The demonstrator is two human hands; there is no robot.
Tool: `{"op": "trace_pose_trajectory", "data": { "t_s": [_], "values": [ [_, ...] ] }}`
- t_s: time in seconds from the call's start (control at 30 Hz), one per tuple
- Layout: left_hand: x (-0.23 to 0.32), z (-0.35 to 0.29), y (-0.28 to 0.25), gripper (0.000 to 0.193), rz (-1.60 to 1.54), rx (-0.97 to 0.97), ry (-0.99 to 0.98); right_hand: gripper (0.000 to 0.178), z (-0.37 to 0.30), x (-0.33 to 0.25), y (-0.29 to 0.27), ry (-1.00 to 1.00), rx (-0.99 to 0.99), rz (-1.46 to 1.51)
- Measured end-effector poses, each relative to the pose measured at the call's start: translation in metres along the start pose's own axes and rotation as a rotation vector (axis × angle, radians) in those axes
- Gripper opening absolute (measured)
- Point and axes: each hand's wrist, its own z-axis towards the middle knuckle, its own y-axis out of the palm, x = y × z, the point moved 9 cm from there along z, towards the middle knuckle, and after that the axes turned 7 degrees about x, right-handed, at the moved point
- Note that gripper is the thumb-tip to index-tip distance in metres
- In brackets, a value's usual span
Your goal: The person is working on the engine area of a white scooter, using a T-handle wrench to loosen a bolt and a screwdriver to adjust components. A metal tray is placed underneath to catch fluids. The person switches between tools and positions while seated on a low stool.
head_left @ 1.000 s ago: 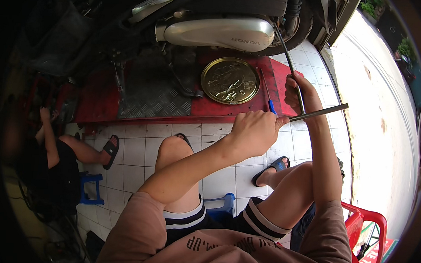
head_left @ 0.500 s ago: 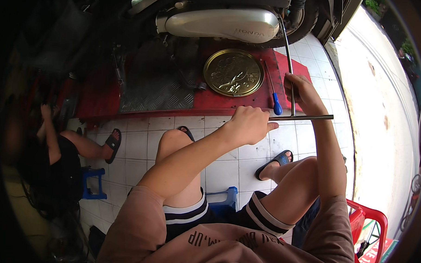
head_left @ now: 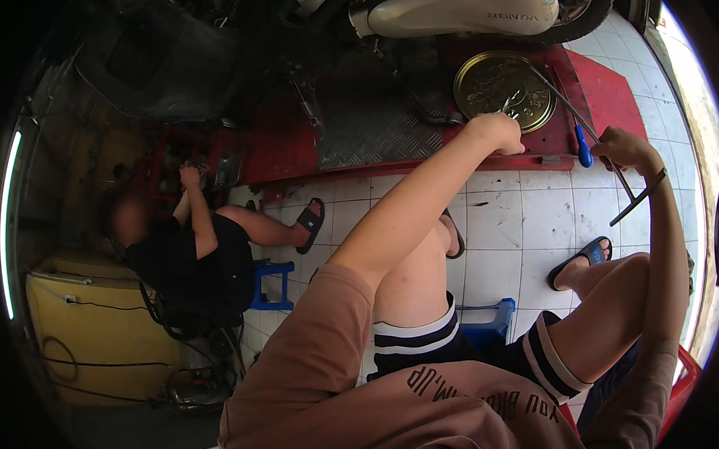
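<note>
My right hand (head_left: 625,151) is closed round the shaft of a T-handle wrench (head_left: 571,109). The wrench slants, its crossbar low beside my right forearm and its tip over the round gold tray. My left hand (head_left: 499,133) is at the near rim of that tray (head_left: 469,78), back of the hand up. Its fingers are mostly hidden, so what they hold, if anything, does not show. Small shiny pieces (head_left: 512,113) show in the tray just beyond it. Beside the tray lies a screwdriver with a blue handle (head_left: 584,147), close to my right hand.
A motorbike with a silver cover (head_left: 470,15) stands on a red platform (head_left: 346,167) with a dark tread plate (head_left: 362,137). To the left a person in black (head_left: 192,246) sits by a blue stool (head_left: 273,289). A yellow cabinet (head_left: 95,318) is further left.
The wrench has come away from the motorbike and now tilts over the tray in my right hand. My left hand has left the crossbar and reached to the tray. The view has swung left.
</note>
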Motion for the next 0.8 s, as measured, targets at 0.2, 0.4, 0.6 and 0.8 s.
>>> {"op": "trace_pose_trajectory", "data": {
  "t_s": [0.2, 0.4, 0.6, 0.8],
  "values": [
    [-0.093, 0.065, 0.013, 0.027, -0.334, 0.502, -0.104, 0.034, 0.011, -0.017, -0.001, -0.065, 0.039, -0.223],
    [-0.082, 0.107, 0.015, 0.019, -0.322, 0.537, -0.134, 0.037, 0.023, 0.033, -0.018, 0.12, 0.108, -0.271],
    [-0.088, 0.127, 0.015, 0.014, -0.251, 0.567, -0.281, 0.035, 0.024, 0.029, -0.029, 0.05, 0.235, -0.214],
    [-0.082, 0.134, 0.021, 0.015, -0.312, 0.578, -0.279, 0.042, 0.022, 0.045, -0.035, 0.014, 0.253, -0.239]
  ]
}}
